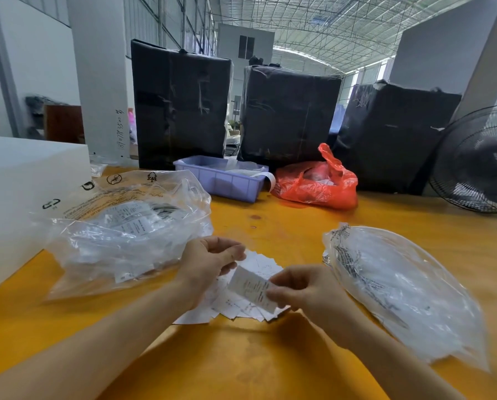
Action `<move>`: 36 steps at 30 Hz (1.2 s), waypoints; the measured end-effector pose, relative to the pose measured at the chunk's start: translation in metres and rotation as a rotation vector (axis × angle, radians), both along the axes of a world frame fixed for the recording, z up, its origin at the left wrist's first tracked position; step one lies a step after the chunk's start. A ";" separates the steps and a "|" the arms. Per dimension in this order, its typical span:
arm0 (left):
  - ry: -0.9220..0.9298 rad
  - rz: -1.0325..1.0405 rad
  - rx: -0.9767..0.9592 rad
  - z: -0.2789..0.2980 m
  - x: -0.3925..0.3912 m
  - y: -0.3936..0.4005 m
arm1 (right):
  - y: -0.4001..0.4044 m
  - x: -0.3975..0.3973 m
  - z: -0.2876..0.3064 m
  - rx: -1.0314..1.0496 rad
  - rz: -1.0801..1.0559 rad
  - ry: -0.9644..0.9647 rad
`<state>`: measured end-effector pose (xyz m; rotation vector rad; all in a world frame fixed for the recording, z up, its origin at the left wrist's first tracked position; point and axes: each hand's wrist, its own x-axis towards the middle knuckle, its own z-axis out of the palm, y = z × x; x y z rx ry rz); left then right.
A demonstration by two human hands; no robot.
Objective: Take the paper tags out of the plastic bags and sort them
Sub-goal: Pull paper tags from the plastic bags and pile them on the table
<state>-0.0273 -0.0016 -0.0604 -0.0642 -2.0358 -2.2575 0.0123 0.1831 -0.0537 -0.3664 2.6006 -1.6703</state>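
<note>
On the left of the yellow desk (270, 356) a big clear bag (126, 226) is full of small bagged tags, so plenty seems left to do; emptied plastic bags (400, 290) lie on the right. Loose paper tags (241, 306) are piled between. The right hand (302, 293) pinches one tag (253, 288) above them; the left hand (209, 262) hovers half-curled, seemingly holding nothing.

I see both bare forearms reach in from the lower edge, converging toward the middle; the left hand (209, 262) hangs palm inward, fingers loosely curled, thumb lying over the fingertips; the right hand (296, 287) sits just beside it, lower, thumb and fingers pinching a paper tag (253, 287).
</note>
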 end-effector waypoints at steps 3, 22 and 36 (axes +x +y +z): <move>-0.017 -0.044 -0.025 -0.001 0.002 0.002 | 0.017 -0.005 0.000 -0.134 -0.117 -0.084; -0.073 -0.236 0.040 0.012 0.024 0.021 | 0.025 -0.006 0.010 -0.473 -0.239 -0.153; -0.076 -0.266 0.072 0.008 0.029 0.030 | 0.017 -0.002 0.014 -0.690 -0.251 -0.107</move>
